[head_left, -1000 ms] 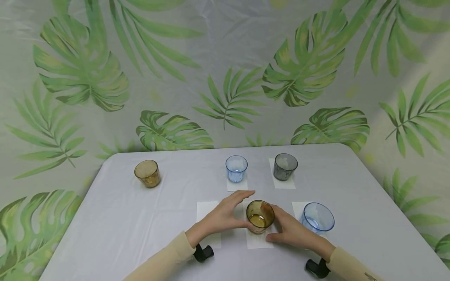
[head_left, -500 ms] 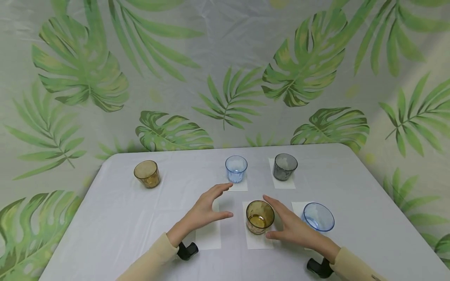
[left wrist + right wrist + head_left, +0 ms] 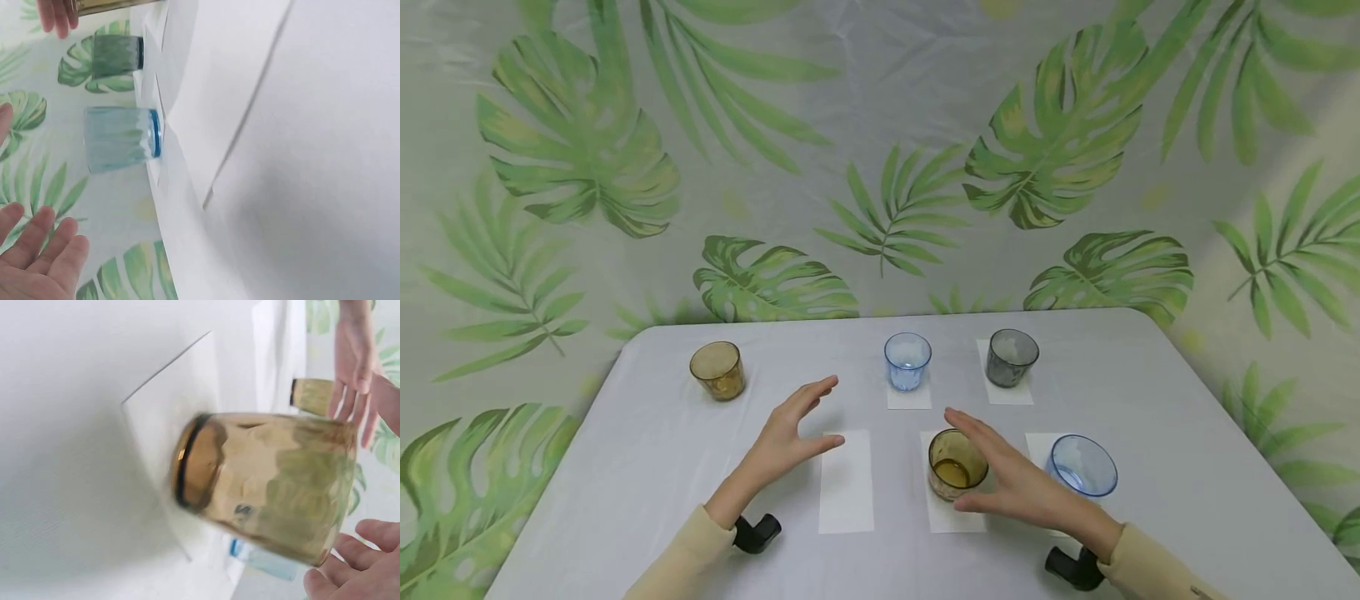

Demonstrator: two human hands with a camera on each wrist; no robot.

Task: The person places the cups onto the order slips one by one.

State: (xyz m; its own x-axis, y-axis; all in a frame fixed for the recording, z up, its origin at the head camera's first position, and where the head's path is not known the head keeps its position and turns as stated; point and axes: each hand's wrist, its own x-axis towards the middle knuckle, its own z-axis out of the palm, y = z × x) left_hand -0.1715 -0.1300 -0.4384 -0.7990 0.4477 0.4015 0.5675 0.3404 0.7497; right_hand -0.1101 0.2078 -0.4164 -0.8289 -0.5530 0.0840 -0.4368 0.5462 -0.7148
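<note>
An amber glass (image 3: 946, 471) stands upright on a white paper rectangle (image 3: 955, 522). Beside it, overlapping its right edge in the head view, is my right hand (image 3: 1018, 483), thumb and fingers spread apart. In the right wrist view, fingertips (image 3: 340, 556) lie right by the rim of that amber glass (image 3: 269, 481). My left hand (image 3: 782, 442) hovers over the table to the left with fingers spread, holding nothing. Under its thumb side lies a bare white paper rectangle (image 3: 847, 492). Another amber glass (image 3: 718, 372) sits at the back left.
Behind the hands, a light blue glass (image 3: 907, 365) and a grey glass (image 3: 1011, 360) stand on white papers. A wider-looking blue glass (image 3: 1084, 468) is right of my right hand, also by a paper. A leaf-patterned cloth (image 3: 880, 167) hangs behind the white table (image 3: 647, 500).
My left hand has moved away from the middle amber glass, leftward. My right hand stays next to the glass, its fingers raised slightly. The glasses have kept their places.
</note>
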